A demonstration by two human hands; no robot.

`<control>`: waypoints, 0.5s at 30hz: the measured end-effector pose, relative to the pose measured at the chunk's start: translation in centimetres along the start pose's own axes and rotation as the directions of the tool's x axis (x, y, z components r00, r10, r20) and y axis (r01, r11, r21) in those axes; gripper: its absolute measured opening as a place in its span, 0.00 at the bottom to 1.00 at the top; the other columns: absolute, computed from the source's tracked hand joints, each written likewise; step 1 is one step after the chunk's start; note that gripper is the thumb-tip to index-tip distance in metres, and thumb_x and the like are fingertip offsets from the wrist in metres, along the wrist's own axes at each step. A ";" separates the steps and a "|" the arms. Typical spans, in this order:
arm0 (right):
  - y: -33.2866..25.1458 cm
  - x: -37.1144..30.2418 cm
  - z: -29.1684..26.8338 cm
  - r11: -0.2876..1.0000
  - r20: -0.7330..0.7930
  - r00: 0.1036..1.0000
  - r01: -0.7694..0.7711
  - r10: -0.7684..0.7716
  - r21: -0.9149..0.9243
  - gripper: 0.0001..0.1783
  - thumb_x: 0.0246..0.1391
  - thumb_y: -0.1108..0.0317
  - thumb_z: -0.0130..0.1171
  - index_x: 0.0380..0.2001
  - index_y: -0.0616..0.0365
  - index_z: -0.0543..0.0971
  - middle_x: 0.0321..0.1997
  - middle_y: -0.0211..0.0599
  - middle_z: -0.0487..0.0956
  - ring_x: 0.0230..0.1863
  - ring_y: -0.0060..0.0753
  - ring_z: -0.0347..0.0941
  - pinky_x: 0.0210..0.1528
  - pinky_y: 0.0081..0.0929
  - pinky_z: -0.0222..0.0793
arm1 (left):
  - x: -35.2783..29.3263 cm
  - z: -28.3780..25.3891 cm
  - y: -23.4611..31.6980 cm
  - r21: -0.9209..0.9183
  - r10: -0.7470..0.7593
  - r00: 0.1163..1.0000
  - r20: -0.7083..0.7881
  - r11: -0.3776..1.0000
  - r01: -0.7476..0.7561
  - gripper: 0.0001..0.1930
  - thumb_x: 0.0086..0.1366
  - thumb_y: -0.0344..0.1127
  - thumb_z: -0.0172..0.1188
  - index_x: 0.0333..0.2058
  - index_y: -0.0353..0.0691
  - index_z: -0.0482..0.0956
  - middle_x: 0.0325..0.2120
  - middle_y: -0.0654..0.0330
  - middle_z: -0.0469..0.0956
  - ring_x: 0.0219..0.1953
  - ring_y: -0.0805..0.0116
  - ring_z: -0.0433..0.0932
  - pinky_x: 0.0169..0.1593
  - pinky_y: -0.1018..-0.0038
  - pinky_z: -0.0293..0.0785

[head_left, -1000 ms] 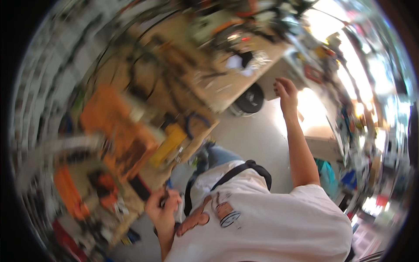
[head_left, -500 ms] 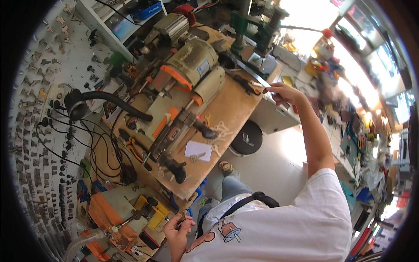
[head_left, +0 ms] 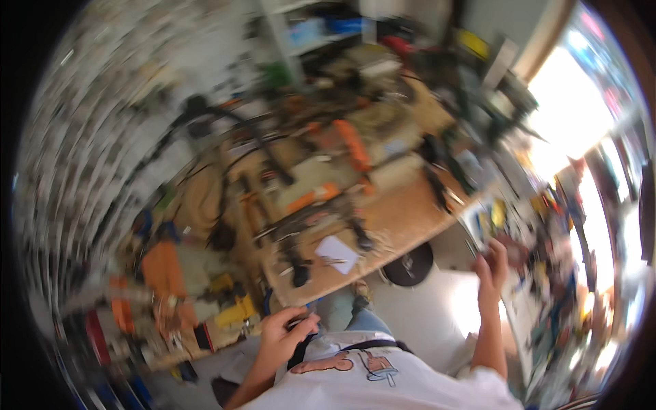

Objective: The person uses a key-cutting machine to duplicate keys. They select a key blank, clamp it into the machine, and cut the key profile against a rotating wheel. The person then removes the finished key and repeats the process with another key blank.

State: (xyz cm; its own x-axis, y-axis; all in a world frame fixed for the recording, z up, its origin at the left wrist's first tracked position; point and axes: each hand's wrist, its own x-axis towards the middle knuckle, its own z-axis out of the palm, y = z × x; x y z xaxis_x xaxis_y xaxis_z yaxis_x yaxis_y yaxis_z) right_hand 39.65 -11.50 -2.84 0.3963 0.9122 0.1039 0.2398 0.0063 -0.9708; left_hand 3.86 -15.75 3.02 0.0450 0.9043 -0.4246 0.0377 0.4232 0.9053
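My left hand (head_left: 290, 335) is low in front of my body, just off the near edge of the wooden bench (head_left: 406, 215). Its thumb and fingers pinch something small and dark that I cannot make out. To the right of the bench, my right hand (head_left: 490, 273) is raised and blurred by motion. The fingers there look curled, with a thin dark streak at their tips; what it is stays unclear. On the bench lies a white paper (head_left: 344, 249) with a small metal key (head_left: 331, 261) on it. Behind the paper stands a key-cutting machine (head_left: 307, 176) with orange parts.
A second orange machine (head_left: 164, 270) with a yellow part (head_left: 236, 311) stands at the left. A round black stool (head_left: 408, 265) sits beside the bench. Rows of keys (head_left: 96, 130) cover the left side. Assorted goods (head_left: 547, 232) crowd the right side. Much is smeared.
The view has swung round and blurred. My right hand has come back from the bench's right corner, where it held a long flat metal tool. My left hand keeps its pinch.
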 end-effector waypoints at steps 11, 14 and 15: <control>-4.3 -11.0 7.8 0.902 0.221 0.975 -0.102 0.008 0.419 0.27 0.58 0.51 0.45 0.47 0.67 0.68 0.10 0.18 0.56 0.08 0.08 0.46 0.09 0.11 0.36 | -2.9 -7.2 2.3 -0.281 0.269 0.963 0.013 0.925 -0.254 0.09 0.59 0.33 0.56 0.33 0.33 0.74 0.19 0.62 0.73 0.17 0.82 0.63 0.19 0.85 0.57; -10.0 -15.4 13.3 0.959 0.091 0.995 0.002 -0.029 0.282 0.27 0.57 0.58 0.47 0.55 0.66 0.62 0.13 0.20 0.58 0.10 0.10 0.47 0.10 0.12 0.39 | -3.6 -11.2 1.1 -0.516 0.287 0.943 0.168 0.841 -0.164 0.09 0.61 0.35 0.53 0.32 0.34 0.73 0.19 0.61 0.71 0.15 0.80 0.61 0.20 0.82 0.57; -10.4 -16.9 14.6 0.937 0.057 0.998 -0.010 -0.010 0.348 0.24 0.57 0.63 0.48 0.53 0.65 0.64 0.13 0.20 0.58 0.11 0.10 0.48 0.11 0.12 0.40 | -3.8 -12.3 0.8 -0.559 0.304 0.925 0.226 0.818 -0.133 0.09 0.62 0.35 0.52 0.33 0.34 0.72 0.19 0.61 0.71 0.15 0.79 0.61 0.21 0.81 0.57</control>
State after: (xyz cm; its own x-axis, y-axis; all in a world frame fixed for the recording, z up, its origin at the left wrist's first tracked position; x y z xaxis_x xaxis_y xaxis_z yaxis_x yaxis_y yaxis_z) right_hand 17.51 -21.00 2.34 0.3430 0.9338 0.1015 -0.0876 0.1394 -0.9864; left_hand -8.54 -18.16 5.49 0.2787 0.9527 -0.1209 -0.5333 0.2582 0.8056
